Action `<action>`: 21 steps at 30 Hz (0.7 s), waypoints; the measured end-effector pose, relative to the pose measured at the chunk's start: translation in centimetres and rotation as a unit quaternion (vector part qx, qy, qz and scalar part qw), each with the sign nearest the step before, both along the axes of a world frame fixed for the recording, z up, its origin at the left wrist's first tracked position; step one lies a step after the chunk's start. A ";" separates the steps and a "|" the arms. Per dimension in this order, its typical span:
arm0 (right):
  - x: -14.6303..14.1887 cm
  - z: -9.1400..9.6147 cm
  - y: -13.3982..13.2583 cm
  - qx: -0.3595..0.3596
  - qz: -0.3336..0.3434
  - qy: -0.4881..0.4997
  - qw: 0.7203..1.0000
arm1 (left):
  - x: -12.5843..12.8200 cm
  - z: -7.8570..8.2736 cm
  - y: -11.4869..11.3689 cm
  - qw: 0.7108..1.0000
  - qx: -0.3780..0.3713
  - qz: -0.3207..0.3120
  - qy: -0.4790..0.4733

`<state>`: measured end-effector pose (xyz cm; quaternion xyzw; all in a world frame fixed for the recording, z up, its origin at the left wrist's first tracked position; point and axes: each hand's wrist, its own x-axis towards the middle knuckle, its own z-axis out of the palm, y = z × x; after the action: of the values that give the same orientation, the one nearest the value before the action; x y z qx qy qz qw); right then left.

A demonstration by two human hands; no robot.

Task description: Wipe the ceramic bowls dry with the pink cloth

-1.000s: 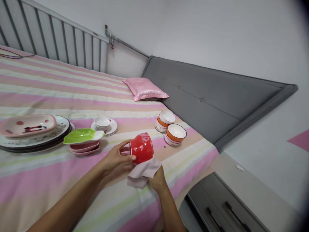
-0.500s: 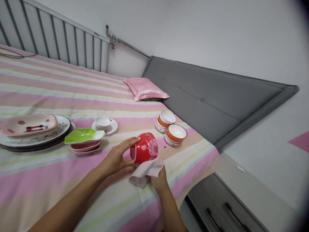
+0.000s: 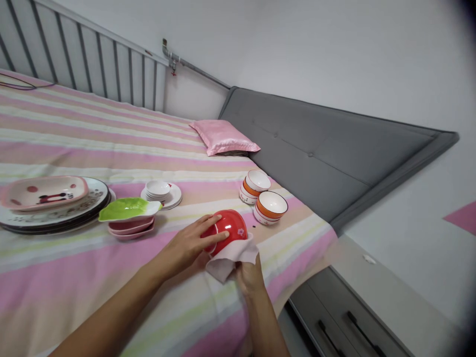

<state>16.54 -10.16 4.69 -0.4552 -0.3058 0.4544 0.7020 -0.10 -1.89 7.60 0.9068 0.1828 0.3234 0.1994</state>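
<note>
A glossy red bowl (image 3: 232,225) with a pink flower print is tilted on its side above the striped bedspread. My left hand (image 3: 197,235) grips it from the left, fingers spread over its outside. Against its lower right side lies a pale pink cloth (image 3: 226,258), held in my right hand (image 3: 251,272), whose fingertips are partly hidden behind the cloth and bowl. Just beyond stand two small stacks of white-and-orange bowls, a nearer stack (image 3: 270,208) and a farther stack (image 3: 256,183).
Left of my hands are a green leaf-shaped dish (image 3: 128,209) on pink dishes (image 3: 131,228), small white bowls (image 3: 158,188) on white plates (image 3: 174,196), and large stacked plates (image 3: 98,191). A pink pillow (image 3: 225,137) lies by the grey headboard (image 3: 316,134). A drawer cabinet (image 3: 334,307) stands lower right.
The red bowl has turned, showing less of its large flower. My left fingers have moved further over its outside, and the cloth and right hand have shifted slightly right.
</note>
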 end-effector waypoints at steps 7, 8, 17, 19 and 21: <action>0.2 0.4 -0.4 0.039 -0.002 -0.051 0.998 | 0.2 -0.3 -0.4 0.997 -0.055 0.001 -0.054; 0.3 0.3 -0.5 0.039 -0.010 -0.072 0.997 | 0.3 -0.2 -0.5 0.995 -0.074 0.001 -0.071; 0.5 1.6 -1.0 0.078 0.030 -0.239 0.967 | 1.5 -0.1 -1.1 0.920 -0.318 0.000 -0.229; 0.4 2.1 -1.1 0.083 0.046 -0.260 0.961 | 1.5 0.0 -1.2 0.887 -0.396 -0.011 -0.235; 0.4 2.4 -1.2 0.080 0.061 -0.277 0.956 | 1.5 0.1 -1.3 0.850 -0.463 -0.012 -0.249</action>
<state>16.94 -11.32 7.05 -0.4860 -0.5511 0.3265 0.5946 1.45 -3.21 7.71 0.6001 0.2448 0.4140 0.6391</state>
